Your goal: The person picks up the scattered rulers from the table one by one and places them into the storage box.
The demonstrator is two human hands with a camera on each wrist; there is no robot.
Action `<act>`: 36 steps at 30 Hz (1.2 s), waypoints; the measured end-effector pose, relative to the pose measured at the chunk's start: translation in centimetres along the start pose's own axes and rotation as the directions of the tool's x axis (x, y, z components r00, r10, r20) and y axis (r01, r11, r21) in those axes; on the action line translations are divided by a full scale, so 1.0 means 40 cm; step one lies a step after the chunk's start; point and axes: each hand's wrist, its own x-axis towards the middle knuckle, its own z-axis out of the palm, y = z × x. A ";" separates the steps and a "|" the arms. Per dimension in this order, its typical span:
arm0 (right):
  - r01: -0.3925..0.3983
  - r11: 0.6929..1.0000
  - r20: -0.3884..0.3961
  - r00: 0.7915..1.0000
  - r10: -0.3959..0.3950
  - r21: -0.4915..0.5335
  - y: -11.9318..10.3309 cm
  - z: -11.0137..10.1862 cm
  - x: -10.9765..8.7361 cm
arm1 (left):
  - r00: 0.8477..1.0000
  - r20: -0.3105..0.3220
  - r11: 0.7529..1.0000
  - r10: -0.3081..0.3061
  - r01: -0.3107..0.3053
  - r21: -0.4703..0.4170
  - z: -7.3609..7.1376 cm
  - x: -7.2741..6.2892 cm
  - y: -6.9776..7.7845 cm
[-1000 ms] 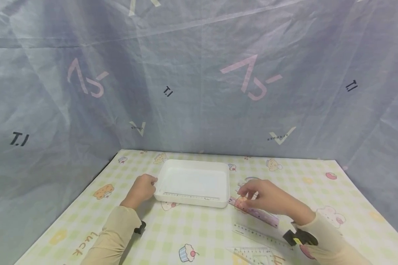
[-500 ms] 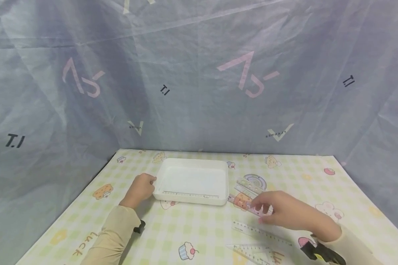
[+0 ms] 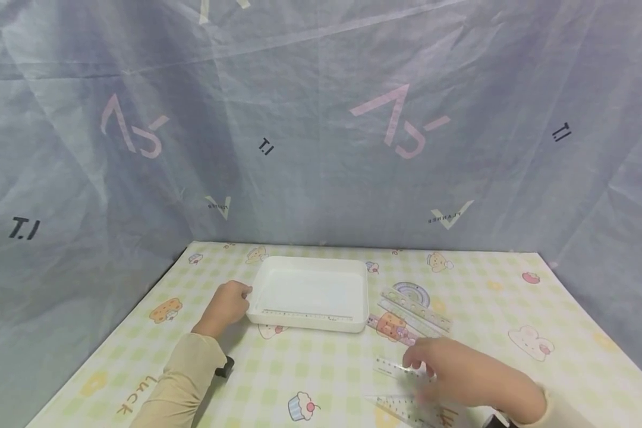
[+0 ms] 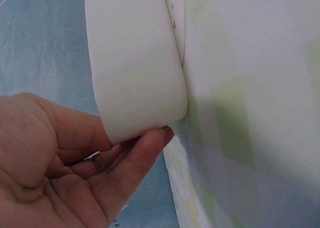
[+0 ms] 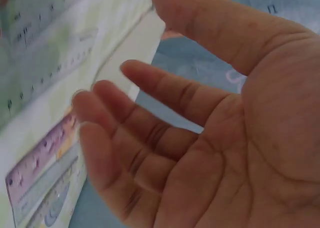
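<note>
My left hand (image 3: 226,308) holds the left end of a white plastic tray (image 3: 306,324); in the left wrist view its thumb and fingers pinch the end wall (image 4: 135,87). A clear ruler (image 3: 307,315) lies inside along the tray's near wall. To the right, my right hand (image 3: 460,371) hovers palm down with loosely bent fingers and nothing between them. Below it are a clear ruler (image 3: 393,370) and a clear set square (image 3: 393,406), both partly covered by the hand. A purple ruler with an orange pattern (image 3: 387,327) lies just beyond its fingertips.
Behind the purple ruler lie another clear ruler (image 3: 403,315), a green ruler with round holes (image 3: 425,309) and a protractor (image 3: 414,291). A checked cloth with cartoon prints (image 3: 166,351) covers the table. Grey fabric (image 3: 321,178) hangs along the back and sides.
My right hand has moved from over the purple ruler toward the near right, over the clear ruler and set square. The protractor and green ruler are uncovered. My left hand stays at the tray.
</note>
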 end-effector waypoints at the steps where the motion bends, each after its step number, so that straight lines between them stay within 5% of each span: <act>1: -0.026 1.000 0.006 1.000 0.026 -0.011 -0.005 0.007 0.000 | 1.000 0.000 1.000 0.002 -0.002 -0.002 0.000 0.000 -0.001; 10: -0.257 0.966 0.071 0.963 0.259 -0.042 -0.055 0.060 -0.008 | 1.000 -0.005 1.000 0.013 -0.013 0.005 0.002 0.002 -0.004; 18: -0.225 0.959 0.085 0.967 0.241 -0.170 -0.054 0.077 0.005 | 1.000 -0.010 1.000 0.019 -0.019 -0.014 0.006 0.000 -0.008; 30: -0.264 0.947 0.099 0.953 0.285 -0.183 -0.051 0.083 0.008 | 0.999 -0.020 1.000 0.030 -0.030 0.006 0.009 0.003 -0.010; 36: -0.214 0.960 0.087 0.969 0.232 -0.184 -0.049 0.083 0.003 | 1.000 -0.014 0.999 0.026 -0.025 0.020 0.008 0.003 -0.008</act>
